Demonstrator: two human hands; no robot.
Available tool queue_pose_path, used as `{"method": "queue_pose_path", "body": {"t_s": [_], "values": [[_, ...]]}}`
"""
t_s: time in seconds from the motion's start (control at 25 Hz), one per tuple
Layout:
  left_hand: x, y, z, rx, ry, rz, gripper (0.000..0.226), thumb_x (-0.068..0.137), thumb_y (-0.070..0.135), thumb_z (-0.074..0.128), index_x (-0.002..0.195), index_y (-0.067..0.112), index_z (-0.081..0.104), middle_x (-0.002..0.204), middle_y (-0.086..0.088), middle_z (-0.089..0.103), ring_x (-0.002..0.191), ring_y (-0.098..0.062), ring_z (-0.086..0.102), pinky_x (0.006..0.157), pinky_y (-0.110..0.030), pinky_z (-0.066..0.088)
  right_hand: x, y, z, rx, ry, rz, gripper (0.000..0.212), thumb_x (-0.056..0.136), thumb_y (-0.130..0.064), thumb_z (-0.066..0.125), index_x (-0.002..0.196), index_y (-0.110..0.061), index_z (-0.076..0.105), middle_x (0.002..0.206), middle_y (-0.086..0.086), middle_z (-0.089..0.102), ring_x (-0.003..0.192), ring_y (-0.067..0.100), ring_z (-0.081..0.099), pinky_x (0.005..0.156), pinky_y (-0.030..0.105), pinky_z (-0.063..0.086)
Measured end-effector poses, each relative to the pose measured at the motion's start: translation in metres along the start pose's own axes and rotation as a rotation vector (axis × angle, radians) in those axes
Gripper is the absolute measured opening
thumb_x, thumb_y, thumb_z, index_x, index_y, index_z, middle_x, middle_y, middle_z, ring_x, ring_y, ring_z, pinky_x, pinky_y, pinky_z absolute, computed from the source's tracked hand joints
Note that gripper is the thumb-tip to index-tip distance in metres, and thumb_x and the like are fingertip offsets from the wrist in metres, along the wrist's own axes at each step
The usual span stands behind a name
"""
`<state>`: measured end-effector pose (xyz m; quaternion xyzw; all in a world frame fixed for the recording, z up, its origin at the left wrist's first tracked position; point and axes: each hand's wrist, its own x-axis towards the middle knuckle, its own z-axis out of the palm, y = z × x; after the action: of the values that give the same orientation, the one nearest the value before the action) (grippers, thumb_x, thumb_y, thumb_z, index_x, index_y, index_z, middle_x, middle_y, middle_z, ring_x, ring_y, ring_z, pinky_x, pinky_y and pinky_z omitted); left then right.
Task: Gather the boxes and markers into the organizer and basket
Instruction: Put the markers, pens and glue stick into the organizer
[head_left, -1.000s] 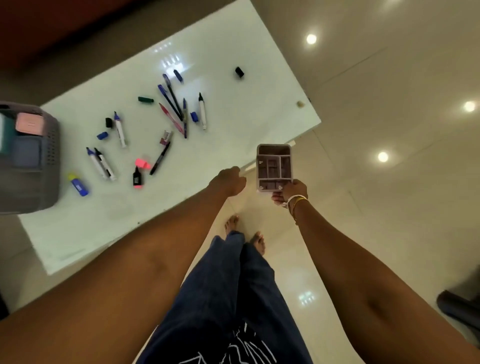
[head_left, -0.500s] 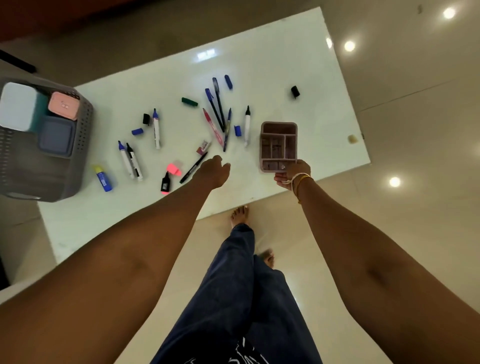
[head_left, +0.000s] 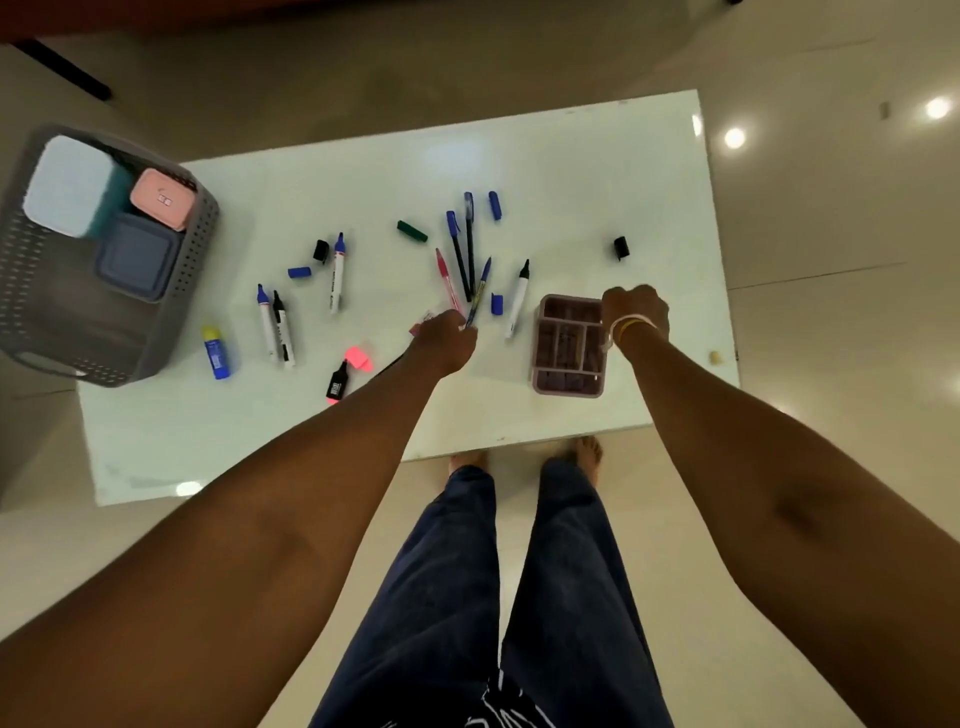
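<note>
While the right hand (head_left: 635, 310) grips the pink organizer (head_left: 569, 345) at center right, the left hand (head_left: 445, 340) pinches a blue pen (head_left: 480, 291) among scattered markers; the basket (head_left: 98, 254) with boxes sits upper left.

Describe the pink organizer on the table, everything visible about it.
The organizer is a small rectangular tray in dusty pink, plastic by its look, with thin walls dividing it into several compartments: a wide one at the far end and narrower ones below. The compartments look empty, though they are dim. It sits flat on the white table, toward its right side near the front edge. The right hand grips its far right corner. A white marker lies just to its left, not touching.
</note>
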<state>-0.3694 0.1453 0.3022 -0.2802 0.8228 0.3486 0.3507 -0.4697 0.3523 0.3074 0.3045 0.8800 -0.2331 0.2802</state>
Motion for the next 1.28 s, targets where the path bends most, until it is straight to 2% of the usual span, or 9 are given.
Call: {"method": "queue_pose_path", "body": {"t_s": [0.28, 0.44, 0.56, 0.64, 0.76, 0.92, 1.0, 1.12, 1.28], "values": [[0.045, 0.031, 0.03, -0.306, 0.154, -0.094, 0.031, 0.096, 0.021, 0.043, 0.109, 0.001, 0.063, 0.117, -0.019, 0.065, 0.113, -0.035, 0.059, 0.094, -0.038, 0.047, 0.071, -0.038, 0.008, -0.139, -0.027, -0.246, 0.04, 0.091, -0.022, 0.044, 0.128, -0.009, 0.048, 0.133, 0.016, 0.048, 0.124, 0.035, 0.049, 0.1, 0.041, 0.041], [0.074, 0.058, 0.041, -0.369, 0.275, -0.074, 0.028, 0.094, 0.013, 0.046, 0.113, 0.004, 0.064, 0.122, -0.013, 0.064, 0.116, -0.028, 0.058, 0.097, -0.03, 0.043, 0.118, -0.042, 0.014, -0.366, -0.01, -0.44, 0.042, 0.09, -0.031, 0.055, 0.126, -0.015, 0.046, 0.133, 0.017, 0.037, 0.124, 0.04, 0.043, 0.096, 0.046, 0.044], [0.092, 0.066, 0.053, -0.385, 0.371, -0.061, 0.026, 0.091, 0.021, 0.057, 0.113, 0.009, 0.063, 0.121, -0.008, 0.064, 0.114, -0.023, 0.059, 0.096, -0.03, 0.045, 0.144, -0.042, 0.026, -0.409, -0.055, -0.422, 0.044, 0.09, -0.031, 0.058, 0.127, -0.011, 0.044, 0.135, 0.018, 0.038, 0.125, 0.041, 0.043, 0.1, 0.046, 0.042], [0.103, 0.066, 0.063, -0.458, 0.402, -0.095, 0.033, 0.087, 0.03, 0.064, 0.112, 0.009, 0.063, 0.122, -0.006, 0.063, 0.115, -0.022, 0.058, 0.096, -0.032, 0.046, 0.156, -0.04, 0.039, -0.388, -0.092, -0.442, 0.041, 0.09, -0.02, 0.054, 0.127, -0.006, 0.044, 0.133, 0.02, 0.045, 0.124, 0.039, 0.047, 0.101, 0.041, 0.041], [0.119, 0.069, 0.076, -0.33, 0.413, -0.104, 0.042, 0.079, 0.04, 0.071, 0.109, 0.011, 0.064, 0.118, -0.004, 0.064, 0.109, -0.02, 0.06, 0.089, -0.036, 0.05, 0.163, -0.04, 0.055, -0.24, -0.083, -0.485, 0.03, 0.083, -0.011, 0.053, 0.112, -0.008, 0.062, 0.121, 0.013, 0.061, 0.116, 0.031, 0.056, 0.098, 0.035, 0.046], [0.124, 0.076, 0.081, -0.117, 0.495, -0.079, 0.027, 0.079, 0.033, 0.069, 0.09, 0.009, 0.07, 0.097, -0.005, 0.068, 0.088, -0.021, 0.067, 0.071, -0.033, 0.054, 0.167, -0.041, 0.059, 0.179, -0.178, -0.342, 0.01, 0.072, -0.018, 0.075, 0.082, -0.019, 0.072, 0.088, 0.007, 0.075, 0.086, 0.023, 0.072, 0.086, 0.034, 0.058], [0.118, 0.081, 0.074, -0.151, 0.539, -0.023, 0.024, 0.081, 0.03, 0.066, 0.089, 0.008, 0.068, 0.088, -0.004, 0.069, 0.081, -0.018, 0.064, 0.069, -0.031, 0.051, 0.158, -0.044, 0.056, 0.412, -0.307, -0.269, 0.015, 0.072, -0.017, 0.081, 0.084, -0.014, 0.072, 0.082, 0.01, 0.073, 0.079, 0.024, 0.072, 0.081, 0.034, 0.06], [0.095, 0.087, 0.059, -0.23, 0.571, 0.077, 0.021, 0.082, 0.026, 0.064, 0.09, 0.006, 0.065, 0.084, -0.008, 0.069, 0.075, -0.019, 0.062, 0.069, -0.031, 0.053, 0.119, -0.056, 0.048, 0.731, -0.52, -0.164, 0.01, 0.079, -0.007, 0.075, 0.087, -0.009, 0.069, 0.08, 0.01, 0.07, 0.078, 0.025, 0.069, 0.075, 0.033, 0.059], [0.055, 0.087, 0.038, -0.292, 0.604, 0.107, 0.022, 0.083, 0.027, 0.066, 0.094, 0.008, 0.066, 0.087, -0.008, 0.071, 0.073, -0.013, 0.06, 0.067, -0.021, 0.045, 0.063, -0.069, 0.03, 0.84, -0.643, -0.162, 0.007, 0.083, -0.004, 0.07, 0.086, -0.01, 0.066, 0.082, 0.01, 0.069, 0.075, 0.024, 0.07, 0.074, 0.036, 0.059]]}}
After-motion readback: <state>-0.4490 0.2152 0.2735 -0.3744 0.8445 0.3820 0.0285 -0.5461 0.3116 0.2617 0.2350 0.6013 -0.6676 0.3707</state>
